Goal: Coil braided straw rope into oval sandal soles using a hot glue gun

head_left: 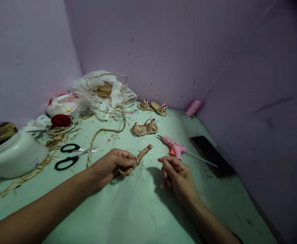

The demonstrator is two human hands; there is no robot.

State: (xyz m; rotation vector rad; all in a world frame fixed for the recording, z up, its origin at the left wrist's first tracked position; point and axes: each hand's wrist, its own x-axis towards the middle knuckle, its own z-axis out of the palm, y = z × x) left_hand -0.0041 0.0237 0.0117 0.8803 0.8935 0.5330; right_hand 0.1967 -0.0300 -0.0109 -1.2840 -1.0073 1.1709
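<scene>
My left hand (113,166) is closed on a braided straw strip (141,156), pinching it near its lower, folded end; the strip's free end sticks up and to the right over the pale green table (128,210). My right hand (177,176) rests on the table just right of the strip, fingers curled together, with nothing I can make out in them. A pink glue gun (175,145) lies right behind that hand, its nozzle pointing left. A long braided cord (105,132) runs from my left hand back to a plastic bag.
Black scissors (71,156) lie left of my left hand. A white round pot (11,152) stands at far left. Small woven straw sandals (144,128) and a pair (153,106) sit further back. A dark phone (211,154) lies right. White plastic bag (105,91) and red yarn (61,120) sit behind.
</scene>
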